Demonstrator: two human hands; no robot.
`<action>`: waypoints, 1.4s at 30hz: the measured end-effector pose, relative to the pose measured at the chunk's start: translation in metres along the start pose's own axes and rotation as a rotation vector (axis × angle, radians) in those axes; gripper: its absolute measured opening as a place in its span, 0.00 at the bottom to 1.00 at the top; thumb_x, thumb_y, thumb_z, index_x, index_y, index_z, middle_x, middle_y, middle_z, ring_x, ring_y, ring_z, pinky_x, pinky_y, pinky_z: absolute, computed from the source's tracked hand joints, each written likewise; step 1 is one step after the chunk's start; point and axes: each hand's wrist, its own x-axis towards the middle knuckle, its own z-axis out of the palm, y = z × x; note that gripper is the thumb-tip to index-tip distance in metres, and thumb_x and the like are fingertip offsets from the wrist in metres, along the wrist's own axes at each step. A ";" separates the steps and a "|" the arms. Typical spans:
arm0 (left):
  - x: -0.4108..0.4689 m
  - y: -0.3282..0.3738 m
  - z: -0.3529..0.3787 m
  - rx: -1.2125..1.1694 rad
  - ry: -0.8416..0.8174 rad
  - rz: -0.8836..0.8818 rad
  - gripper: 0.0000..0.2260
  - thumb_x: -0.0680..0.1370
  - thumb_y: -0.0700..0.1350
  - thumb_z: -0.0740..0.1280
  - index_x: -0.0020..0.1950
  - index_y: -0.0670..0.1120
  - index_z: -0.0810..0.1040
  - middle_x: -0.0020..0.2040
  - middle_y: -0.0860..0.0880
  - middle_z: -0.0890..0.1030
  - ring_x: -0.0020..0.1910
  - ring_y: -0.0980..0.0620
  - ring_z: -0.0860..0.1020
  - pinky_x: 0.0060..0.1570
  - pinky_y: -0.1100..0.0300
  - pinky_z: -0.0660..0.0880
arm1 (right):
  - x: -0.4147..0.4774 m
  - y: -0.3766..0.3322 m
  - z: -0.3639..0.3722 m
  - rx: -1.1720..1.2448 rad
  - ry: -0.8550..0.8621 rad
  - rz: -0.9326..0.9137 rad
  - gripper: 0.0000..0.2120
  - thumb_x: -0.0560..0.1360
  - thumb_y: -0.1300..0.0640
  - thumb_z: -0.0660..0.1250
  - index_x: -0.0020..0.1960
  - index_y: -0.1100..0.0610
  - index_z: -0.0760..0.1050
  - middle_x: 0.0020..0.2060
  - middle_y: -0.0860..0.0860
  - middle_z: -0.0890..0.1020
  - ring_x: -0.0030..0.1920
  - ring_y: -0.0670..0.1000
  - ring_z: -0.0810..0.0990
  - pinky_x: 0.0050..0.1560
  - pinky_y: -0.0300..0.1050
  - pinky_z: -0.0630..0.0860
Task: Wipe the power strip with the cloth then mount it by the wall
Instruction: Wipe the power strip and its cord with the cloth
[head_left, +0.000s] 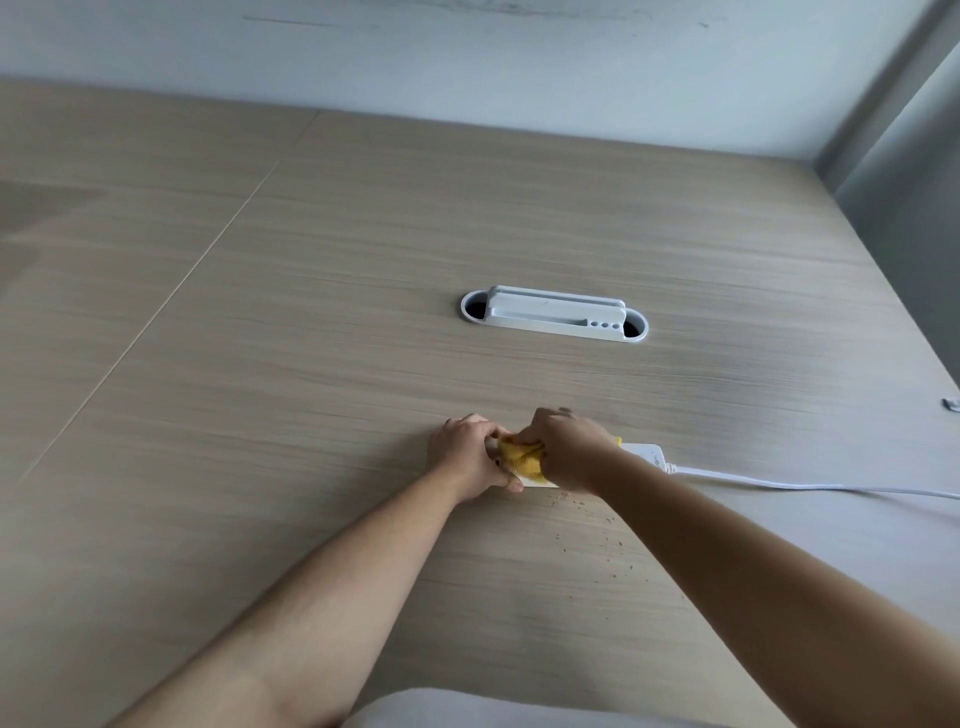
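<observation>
On the desk (311, 364), left fingers (485, 430) clamp power strip (641, 451); right fingers (537, 422) clutch cloth (522, 457) atop it.

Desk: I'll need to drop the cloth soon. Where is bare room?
Bare desk lies left of the left hand, and between the hands and the white cable port. Crowded: the power strip, cloth, cord and crumbs by the right hand.

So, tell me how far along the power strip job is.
Nothing is finished yet. Wiping is under way: the left hand holds one end of the power strip on the desk while the right hand grips the yellow cloth on top of it. Some dark specks lie just in front, possibly wiped off. Mounting is left: the strip lies flat, well short of the wall.
</observation>
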 end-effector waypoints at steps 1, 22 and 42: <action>0.000 0.000 0.000 0.015 -0.007 0.003 0.28 0.56 0.56 0.80 0.54 0.53 0.80 0.57 0.53 0.78 0.58 0.49 0.73 0.53 0.56 0.67 | 0.001 0.001 -0.001 -0.020 0.034 0.010 0.21 0.72 0.62 0.60 0.60 0.44 0.74 0.53 0.49 0.75 0.55 0.53 0.72 0.43 0.45 0.69; 0.002 0.006 -0.005 0.152 -0.001 0.052 0.26 0.56 0.59 0.79 0.52 0.58 0.79 0.53 0.59 0.80 0.56 0.52 0.73 0.51 0.56 0.63 | -0.017 0.024 -0.001 0.072 -0.046 0.182 0.18 0.73 0.59 0.63 0.61 0.48 0.73 0.49 0.51 0.74 0.48 0.54 0.76 0.42 0.45 0.73; 0.001 0.020 -0.006 0.413 -0.034 0.111 0.25 0.61 0.58 0.77 0.56 0.57 0.77 0.59 0.55 0.77 0.61 0.50 0.70 0.62 0.52 0.61 | -0.034 0.044 -0.007 0.101 -0.053 0.240 0.24 0.69 0.66 0.59 0.61 0.49 0.75 0.52 0.54 0.77 0.49 0.56 0.76 0.48 0.50 0.74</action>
